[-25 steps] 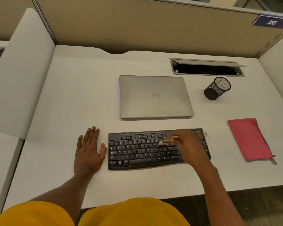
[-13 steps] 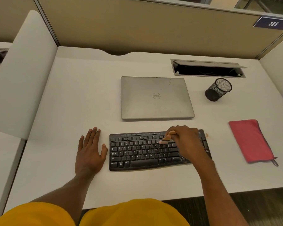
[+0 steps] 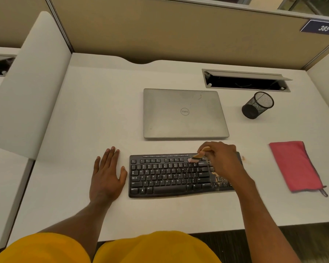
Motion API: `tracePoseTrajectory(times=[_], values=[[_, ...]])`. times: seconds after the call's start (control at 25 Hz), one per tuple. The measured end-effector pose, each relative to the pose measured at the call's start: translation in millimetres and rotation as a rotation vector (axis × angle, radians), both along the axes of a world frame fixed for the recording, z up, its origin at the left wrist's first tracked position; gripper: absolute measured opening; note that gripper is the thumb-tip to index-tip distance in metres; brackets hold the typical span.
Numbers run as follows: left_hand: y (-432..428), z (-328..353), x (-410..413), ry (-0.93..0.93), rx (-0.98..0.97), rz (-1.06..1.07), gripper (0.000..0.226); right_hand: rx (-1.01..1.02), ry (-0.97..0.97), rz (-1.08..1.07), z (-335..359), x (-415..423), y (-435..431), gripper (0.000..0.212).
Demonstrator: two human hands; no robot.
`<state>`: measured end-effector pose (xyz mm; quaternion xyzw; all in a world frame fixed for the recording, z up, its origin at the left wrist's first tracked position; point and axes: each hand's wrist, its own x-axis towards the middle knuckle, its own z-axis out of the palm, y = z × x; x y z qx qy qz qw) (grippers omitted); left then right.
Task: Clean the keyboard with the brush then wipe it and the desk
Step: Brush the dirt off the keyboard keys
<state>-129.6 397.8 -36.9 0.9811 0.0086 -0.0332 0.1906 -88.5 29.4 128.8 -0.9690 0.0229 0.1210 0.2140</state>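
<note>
The right hand (image 3: 221, 160) pinches a small brush (image 3: 197, 156), fingers curled round its pale handle, bristles pointing left onto the far rows of the black keyboard (image 3: 169, 177). Over the last second the bristles have travelled from the middle key rows toward the far edge, so the sweeping seems to be working row by row. The left hand (image 3: 107, 175) has stayed flat on the desk (image 3: 84, 111), fingers straight, just left of the keyboard and holding nothing. Brownish crumbs (image 3: 216, 177) show on the right-hand keys, partly under the wrist, so brushing looks unfinished. The red cloth (image 3: 294, 166) lies untouched well to the right; wiping has not yet begun.
</note>
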Motion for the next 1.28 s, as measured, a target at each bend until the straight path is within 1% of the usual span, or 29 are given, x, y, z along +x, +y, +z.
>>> tracePoseTrajectory(times=[0.08,0.16,0.32,0.44,0.56,0.72,0.84,0.92,1.0,1.08,1.16,1.28], values=[[1,0,0,-0.010,-0.005,0.001,0.074,-0.106,-0.027,-0.057,-1,1,-18,0.020],[1,-1,0,-0.011,-0.002,0.000,0.074,-0.120,-0.042,-0.124,-5,-1,-35,0.021],[1,-3,0,-0.005,-0.012,0.004,0.074,0.080,-0.131,-0.252,-7,-2,-45,0.014],[1,-2,0,-0.002,-0.008,0.007,0.074,0.153,-0.238,-0.341,-6,2,-34,0.016],[0,-1,0,-0.009,-0.011,0.007,0.074,0.194,-0.269,-0.358,-17,-1,-22,0.022],[0,-1,0,-0.004,-0.008,0.006,0.075,0.174,-0.255,-0.423,-28,-9,-26,0.027],[1,-1,0,-0.007,-0.006,0.005,0.074,0.169,-0.309,-0.444,-22,-10,-26,0.024],[0,-1,-1,-0.010,-0.010,0.006,0.074,0.242,-0.333,-0.441,-20,-8,-23,0.020],[0,-1,-1,-0.009,-0.013,0.007,0.074,0.292,-0.308,-0.419,-21,-7,-22,0.018],[0,0,0,-0.013,-0.011,0.008,0.074,0.284,-0.264,-0.405,-27,-8,-28,0.017],[0,0,0,-0.018,-0.014,0.008,0.075,0.284,-0.255,-0.439,-31,-11,-35,0.016],[0,0,0,-0.023,-0.019,0.006,0.075,0.258,-0.358,-0.495,-31,-18,-41,0.016]])
